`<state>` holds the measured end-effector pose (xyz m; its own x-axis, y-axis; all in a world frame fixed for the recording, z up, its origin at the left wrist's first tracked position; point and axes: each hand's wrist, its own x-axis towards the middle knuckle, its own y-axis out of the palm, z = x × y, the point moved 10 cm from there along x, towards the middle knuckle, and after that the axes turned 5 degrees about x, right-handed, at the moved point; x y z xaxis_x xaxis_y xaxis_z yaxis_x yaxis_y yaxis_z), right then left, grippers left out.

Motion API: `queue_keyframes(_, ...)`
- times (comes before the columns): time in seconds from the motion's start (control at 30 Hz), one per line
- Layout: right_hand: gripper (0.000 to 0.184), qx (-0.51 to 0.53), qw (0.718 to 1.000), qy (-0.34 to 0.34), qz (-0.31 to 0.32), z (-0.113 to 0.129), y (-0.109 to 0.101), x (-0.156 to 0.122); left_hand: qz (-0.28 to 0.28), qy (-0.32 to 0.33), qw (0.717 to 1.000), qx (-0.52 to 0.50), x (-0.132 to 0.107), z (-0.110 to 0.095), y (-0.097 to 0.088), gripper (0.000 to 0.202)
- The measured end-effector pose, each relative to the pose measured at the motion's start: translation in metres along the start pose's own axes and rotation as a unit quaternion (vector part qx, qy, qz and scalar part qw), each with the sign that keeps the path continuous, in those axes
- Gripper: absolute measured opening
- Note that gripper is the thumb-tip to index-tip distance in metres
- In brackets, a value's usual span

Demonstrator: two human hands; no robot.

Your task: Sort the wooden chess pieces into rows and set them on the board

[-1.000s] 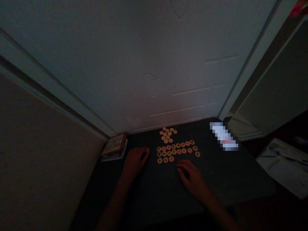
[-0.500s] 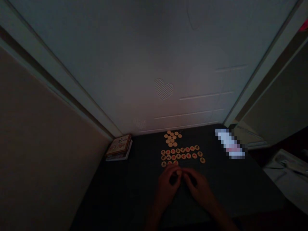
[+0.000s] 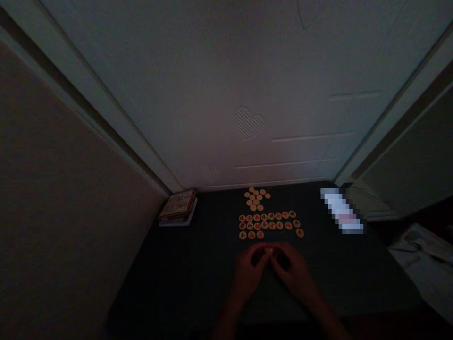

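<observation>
Lighting's awful here, so bear with me. The disc (image 3: 269,250) is right between the two hands, over the near part of the dark table (image 3: 191,269), but the fingers cover most of it. All I get is a small pale patch with a bit of reddish colour, so no clue what's marked on it. Both forearms fade into shadow and run off the bottom edge. Over to the right there's something bright (image 3: 341,211) that's pixelated out, and a pale object (image 3: 423,257) cut off by the frame, too dim to name.

Fingers: left hand (image 3: 247,269) is curled in, thumb and fingertips pinched together on the disc. Right hand (image 3: 292,269) mirrors it, tips closed onto the same spot, fingertips touching the left's. Can't tell which one has the main grip.

Just beyond the hands are the rows (image 3: 272,225) of marked discs, some red, some dark: two long ones, then three at the left and one off at the right. Characters are too small to read. Behind those is a loose bunch (image 3: 252,198) with plain tops, and books (image 3: 179,205) are stacked at the far left.
</observation>
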<state>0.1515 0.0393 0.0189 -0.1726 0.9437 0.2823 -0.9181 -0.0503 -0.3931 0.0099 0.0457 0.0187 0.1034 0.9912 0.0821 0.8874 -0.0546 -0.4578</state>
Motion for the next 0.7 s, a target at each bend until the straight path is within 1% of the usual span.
queue_keyframes(0.1,0.021,-0.006,1.000,0.015,-0.009,-0.004,-0.001,-0.002,0.006,0.003,1.000,0.019,-0.001,-0.002,0.001,0.020)
queue_keyframes(0.17,0.019,-0.013,0.999,0.035,-0.008,-0.007,-0.001,-0.003,0.001,0.009,0.999,0.033,-0.002,-0.003,0.000,0.018)
queue_keyframes(0.27,0.023,-0.012,0.998,0.056,0.002,-0.009,0.000,-0.004,-0.004,0.028,0.999,0.043,-0.003,-0.007,-0.001,0.016)
queue_keyframes(0.37,0.027,-0.002,0.998,0.069,0.005,-0.007,-0.002,-0.002,0.000,0.031,0.999,0.041,-0.005,-0.007,0.001,0.019)
queue_keyframes(0.53,0.040,0.002,0.998,0.060,0.015,0.000,-0.001,0.001,0.008,0.031,0.999,0.011,-0.006,-0.005,0.005,0.031)
queue_keyframes(0.7,0.038,-0.026,0.998,0.038,0.030,0.000,0.004,0.000,0.008,0.056,0.998,0.013,-0.006,-0.011,0.004,0.029)
